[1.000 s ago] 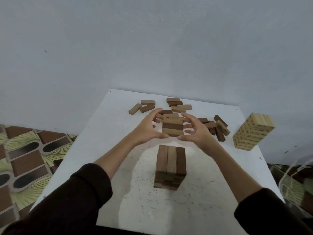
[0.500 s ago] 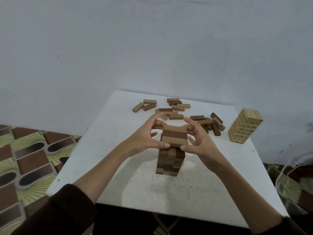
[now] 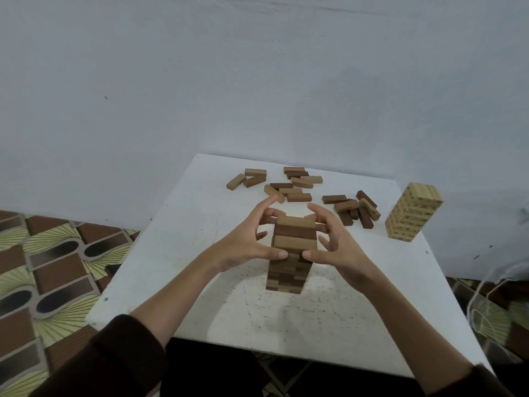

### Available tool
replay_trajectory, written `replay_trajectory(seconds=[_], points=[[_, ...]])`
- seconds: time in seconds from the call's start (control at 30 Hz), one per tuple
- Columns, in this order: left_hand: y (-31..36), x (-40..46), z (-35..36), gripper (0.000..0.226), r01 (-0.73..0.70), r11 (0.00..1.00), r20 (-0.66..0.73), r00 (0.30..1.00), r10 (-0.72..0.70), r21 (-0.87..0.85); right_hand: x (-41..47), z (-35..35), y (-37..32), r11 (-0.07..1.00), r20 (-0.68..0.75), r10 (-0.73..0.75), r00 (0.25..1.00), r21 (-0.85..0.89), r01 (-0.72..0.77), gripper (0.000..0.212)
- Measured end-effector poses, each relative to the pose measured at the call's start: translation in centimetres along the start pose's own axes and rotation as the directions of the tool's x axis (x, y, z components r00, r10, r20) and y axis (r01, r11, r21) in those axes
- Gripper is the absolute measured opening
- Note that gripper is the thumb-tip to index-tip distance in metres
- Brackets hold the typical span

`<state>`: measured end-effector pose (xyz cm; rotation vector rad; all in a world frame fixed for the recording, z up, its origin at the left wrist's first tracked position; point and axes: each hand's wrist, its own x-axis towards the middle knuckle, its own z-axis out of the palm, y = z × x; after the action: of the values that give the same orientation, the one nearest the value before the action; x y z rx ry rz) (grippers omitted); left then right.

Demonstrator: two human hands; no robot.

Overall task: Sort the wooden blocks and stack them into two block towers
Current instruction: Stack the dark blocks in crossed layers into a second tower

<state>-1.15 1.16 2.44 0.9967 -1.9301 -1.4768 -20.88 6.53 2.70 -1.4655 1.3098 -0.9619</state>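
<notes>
A tower of mixed dark and light brown blocks [image 3: 286, 275] stands in the middle of the white table [image 3: 177, 239]. A layer of three blocks [image 3: 294, 233], light, dark, light, lies across its top. My left hand [image 3: 246, 242] presses that layer from the left and my right hand [image 3: 335, 245] from the right, thumbs at its near edge. A pale wood tower [image 3: 412, 216] stands at the far right. Loose brown blocks [image 3: 292, 184] lie scattered behind the hands, with another heap [image 3: 355, 209] to the right.
A grey wall rises directly behind the table. Patterned floor tiles [image 3: 43, 267] show at the left, below the table's left edge. White cords [image 3: 486, 299] hang off the right side.
Both hands carried the three-block layer from above the table's far part down onto the brown tower's top. The camera view pulled back and shifted.
</notes>
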Motion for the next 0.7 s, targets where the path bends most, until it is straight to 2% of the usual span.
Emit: replay_trajectory(seconds=[0.1,0.33,0.7], points=[[-0.2,0.0,0.1,0.101,-0.012,0.999,0.001,1.000,0.011,0.043,0.0,-0.1,0.2,0.998,0.007,-0.026,1.000,-0.049,0.027,0.086],[-0.7,0.0,0.4,0.109,-0.044,0.995,-0.013,0.999,0.045,0.084,0.3,-0.2,0.2,0.969,0.023,-0.076,0.997,-0.234,0.079,0.090],[-1.0,0.2,0.6,0.105,-0.052,0.993,-0.033,0.998,0.056,0.110,0.3,0.1,0.2,0.946,0.010,-0.094,0.996,-0.312,0.092,0.087]])
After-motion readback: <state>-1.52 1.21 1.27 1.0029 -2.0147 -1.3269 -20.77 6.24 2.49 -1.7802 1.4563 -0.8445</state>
